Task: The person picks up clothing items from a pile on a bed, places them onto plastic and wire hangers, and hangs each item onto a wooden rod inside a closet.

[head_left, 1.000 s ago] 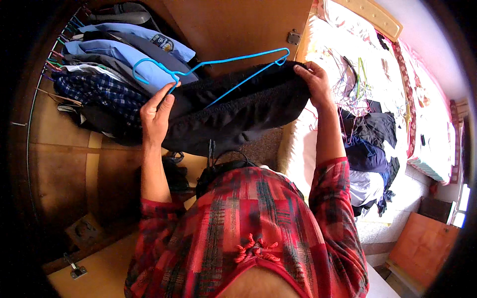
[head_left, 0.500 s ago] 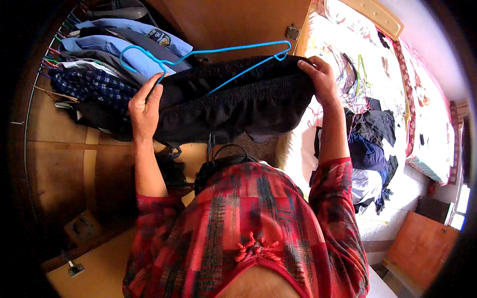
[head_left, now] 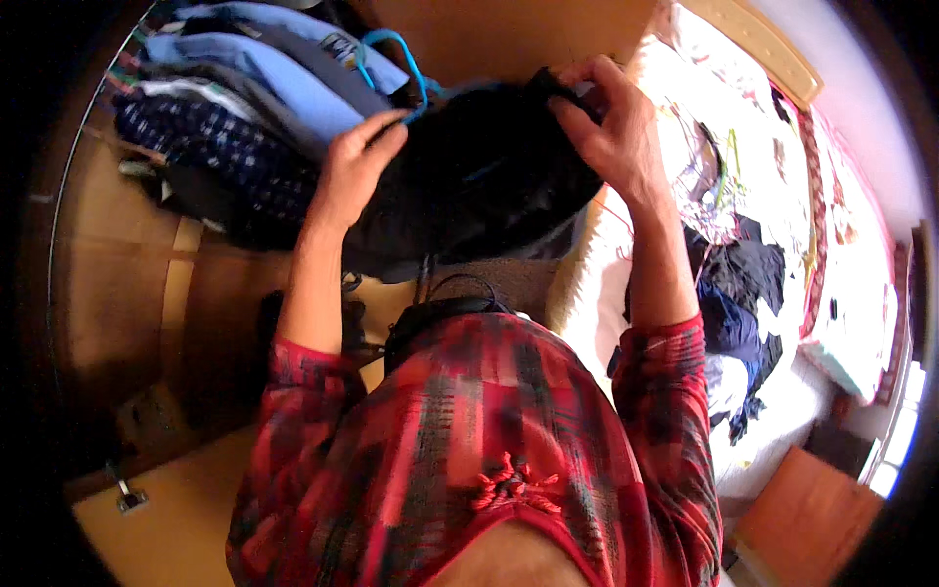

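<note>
Hands are apart, one at each end of a black garment, so I'll use that as the landmark. Left hand is at its left end, thumb and fingers pinched on a blue hanger right around the base of the hook. Can't tell if those fingers have some cloth in them too. Right hand is clamped on the garment's upper right edge, a bit of cloth bunched between thumb and fingers. The hook pokes up past the upper left of the garment, but most of the hanger is lost in the dark cloth, and it's kinda blurry there anyway.

Left of the garment there's a row of hung clothes, incl. a light blue shirt and a dark blue patterned shirt, with a thin metal rail further out. Just past its top is a brown wooden panel. Over to its right is a bed with a tangle of loose hangers and a heap of dark clothes on it. Below the garment you get the person's red plaid top.
</note>
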Motion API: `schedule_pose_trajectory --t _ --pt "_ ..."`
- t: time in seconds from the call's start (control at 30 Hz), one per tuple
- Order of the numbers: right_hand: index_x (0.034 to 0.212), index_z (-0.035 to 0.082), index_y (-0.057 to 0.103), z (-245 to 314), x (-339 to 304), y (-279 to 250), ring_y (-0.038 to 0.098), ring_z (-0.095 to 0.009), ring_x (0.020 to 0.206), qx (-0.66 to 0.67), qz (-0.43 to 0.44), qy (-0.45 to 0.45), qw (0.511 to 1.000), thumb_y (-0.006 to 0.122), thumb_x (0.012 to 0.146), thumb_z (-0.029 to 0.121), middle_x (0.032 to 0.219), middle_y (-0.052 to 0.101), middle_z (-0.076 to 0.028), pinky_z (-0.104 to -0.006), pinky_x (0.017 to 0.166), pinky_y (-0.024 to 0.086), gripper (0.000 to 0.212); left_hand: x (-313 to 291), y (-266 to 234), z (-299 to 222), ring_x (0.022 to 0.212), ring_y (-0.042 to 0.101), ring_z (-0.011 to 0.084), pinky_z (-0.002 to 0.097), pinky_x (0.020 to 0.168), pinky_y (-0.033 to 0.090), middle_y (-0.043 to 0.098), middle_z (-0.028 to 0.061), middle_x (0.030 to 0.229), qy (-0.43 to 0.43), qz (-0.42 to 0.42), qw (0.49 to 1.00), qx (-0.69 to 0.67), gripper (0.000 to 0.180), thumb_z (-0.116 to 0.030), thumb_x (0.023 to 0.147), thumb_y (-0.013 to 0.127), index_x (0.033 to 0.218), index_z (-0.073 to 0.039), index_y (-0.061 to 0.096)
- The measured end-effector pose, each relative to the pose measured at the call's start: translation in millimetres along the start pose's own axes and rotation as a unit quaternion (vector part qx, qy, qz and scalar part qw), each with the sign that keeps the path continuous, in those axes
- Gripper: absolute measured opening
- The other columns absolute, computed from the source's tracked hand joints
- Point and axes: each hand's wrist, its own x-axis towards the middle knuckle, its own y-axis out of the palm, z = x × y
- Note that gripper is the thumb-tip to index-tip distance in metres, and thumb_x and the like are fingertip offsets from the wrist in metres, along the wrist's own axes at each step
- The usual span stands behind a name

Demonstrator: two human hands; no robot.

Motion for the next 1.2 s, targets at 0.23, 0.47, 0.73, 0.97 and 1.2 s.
schedule_pose_trajectory --t 0.23,0.47,0.73,0.97,1.2 --pt "0.085 0.005 0.059 -13 36 6 0.060 -0.026 0.076 0.040 0.039 -0.161 0.985 0.069 0.073 0.013 0.083 0.061 -0.009 -0.0328 0.069 0.048 0.018 18 -35 -49 0.080 0.050 0.0043 0.0180 0.076 0.039 0.059 -0.0039 0.088 0.088 -0.027 0.986 -0.138 0.027 -0.017 0.087 0.059 0.109 -0.003 0.063" --pt "0.097 0.010 0.059 -1 83 -21 0.054 -0.029 0.091 -0.173 -0.241 -0.365 0.882 0.072 0.068 0.021 0.099 0.058 -0.009 -0.0411 0.081 0.041 0.034 20 -63 -70 0.073 0.055 0.0055 0.0196 0.065 0.043 0.064 -0.0003 0.083 0.204 -0.056 0.977 0.026 0.023 -0.021 0.085 0.062 0.103 -0.007 0.067" --pt "0.092 0.001 0.057 10 82 -20 0.055 -0.039 0.082 -0.096 0.147 -0.309 0.935 0.060 0.072 0.006 0.083 0.056 -0.021 -0.0389 0.068 0.045 0.020 6 -75 -84 0.087 0.055 0.0068 0.0218 0.081 0.042 0.066 0.0018 0.097 0.265 -0.128 0.940 0.173 0.024 -0.015 0.084 0.061 0.106 -0.005 0.064" --pt "0.083 -0.001 0.060 -1 43 5 0.048 -0.008 0.069 0.211 0.344 -0.100 0.910 0.066 0.082 0.020 0.070 0.057 0.000 -0.0254 0.062 0.042 0.022 -32 -83 -55 0.093 0.063 0.0185 0.0279 0.081 0.047 0.066 0.0109 0.099 0.199 -0.231 0.933 0.193 0.024 -0.013 0.080 0.064 0.102 -0.004 0.064" --pt "0.089 0.000 0.051 70 -8 66 0.054 -0.044 0.075 0.104 0.385 -0.176 0.900 0.055 0.082 0.007 0.075 0.054 -0.026 -0.0446 0.063 0.044 0.011 -100 -98 -10 0.072 0.060 0.0267 0.0317 0.064 0.047 0.062 0.0110 0.080 0.134 -0.368 0.881 0.265 0.022 -0.003 0.075 0.066 0.096 -0.009 0.067"
